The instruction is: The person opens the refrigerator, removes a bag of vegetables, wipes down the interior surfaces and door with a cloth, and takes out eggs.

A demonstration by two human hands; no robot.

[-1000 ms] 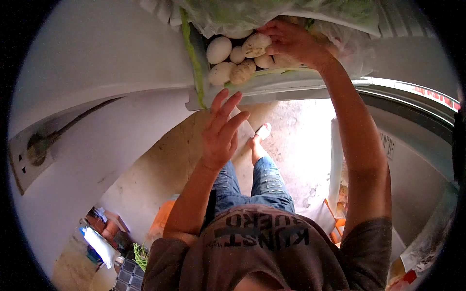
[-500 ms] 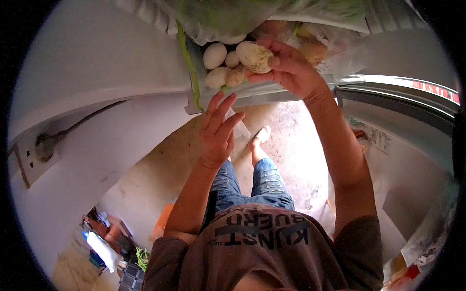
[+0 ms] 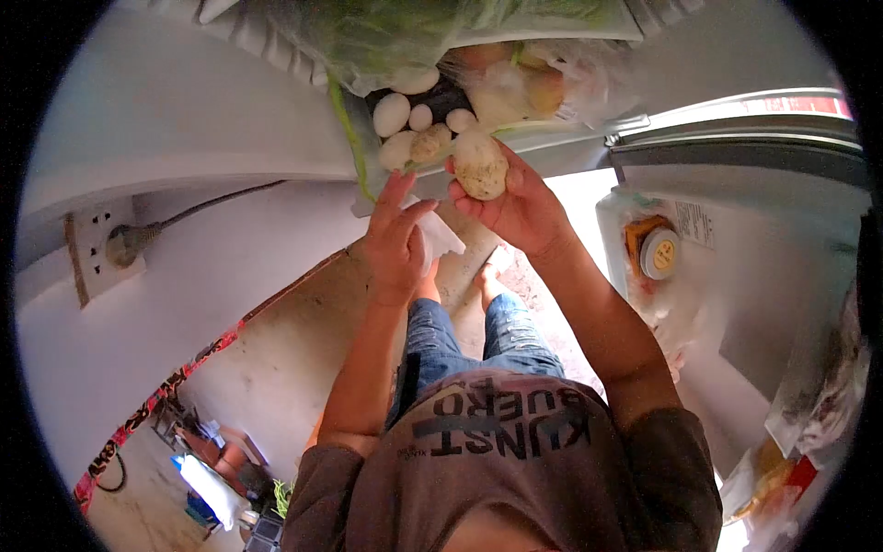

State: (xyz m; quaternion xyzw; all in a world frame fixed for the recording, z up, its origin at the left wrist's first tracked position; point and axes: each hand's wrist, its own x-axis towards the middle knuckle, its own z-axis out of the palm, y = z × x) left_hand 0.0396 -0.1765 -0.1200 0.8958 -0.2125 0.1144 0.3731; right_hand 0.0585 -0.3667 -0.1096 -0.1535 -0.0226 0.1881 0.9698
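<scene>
My right hand (image 3: 515,207) holds a large white egg (image 3: 480,166), its lower half speckled with brown dirt, just in front of the fridge drawer. A thin white sheet like a tissue (image 3: 443,232) sticks out from my left hand (image 3: 395,248), whose fingers curl around it below the drawer's edge. In the drawer lie several more eggs: a white one (image 3: 392,115), a small one (image 3: 420,117), a dirty brownish one (image 3: 430,144) and a pale one (image 3: 397,150) among them. A long green bean-like strand (image 3: 348,138) hangs over the drawer's left side.
Bagged leafy greens (image 3: 368,37) fill the space above the eggs; clear bags with produce (image 3: 543,87) lie to the right. The open fridge door (image 3: 736,239) holds a round-lidded jar (image 3: 659,254). A plug with a cord (image 3: 129,244) sits in the wall socket at left.
My right hand has drawn the large dirty egg out of the drawer, toward me and my left hand. The view has shifted, showing more of the door and wall.
</scene>
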